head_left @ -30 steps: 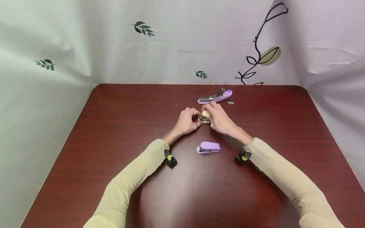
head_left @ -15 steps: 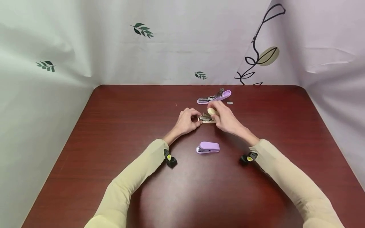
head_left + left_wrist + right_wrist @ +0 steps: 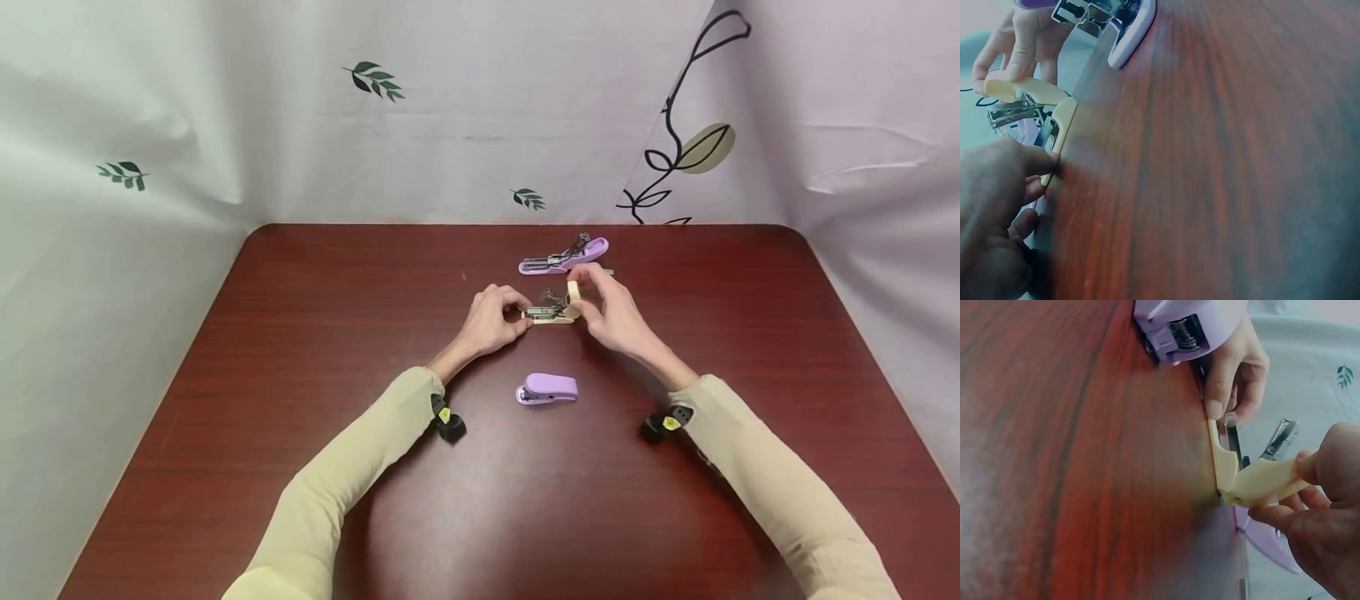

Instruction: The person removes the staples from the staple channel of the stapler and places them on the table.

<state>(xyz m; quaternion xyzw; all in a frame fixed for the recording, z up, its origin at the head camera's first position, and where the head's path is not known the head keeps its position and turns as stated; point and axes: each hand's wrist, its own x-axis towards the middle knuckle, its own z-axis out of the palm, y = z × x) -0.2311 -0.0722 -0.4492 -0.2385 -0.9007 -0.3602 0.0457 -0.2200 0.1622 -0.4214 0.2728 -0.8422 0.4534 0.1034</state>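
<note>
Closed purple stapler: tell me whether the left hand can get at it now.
Probably yes: nothing stands between the left hand and the closed purple stapler, though that hand pinches the cream stapler.

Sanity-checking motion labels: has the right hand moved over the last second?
Yes: in the head view, the right hand has shifted rightward relative to the nearer purple stapler.

Cream stapler [image 3: 551, 315]: open in front of you, its metal parts exposed.
Base [image 3: 1225, 470]: flat on the red-brown table [image 3: 300, 350], one end pinched by your left hand [image 3: 491, 319].
Top cover [image 3: 1265, 481]: tipped up and back, gripped by your right hand [image 3: 617, 315].
</note>
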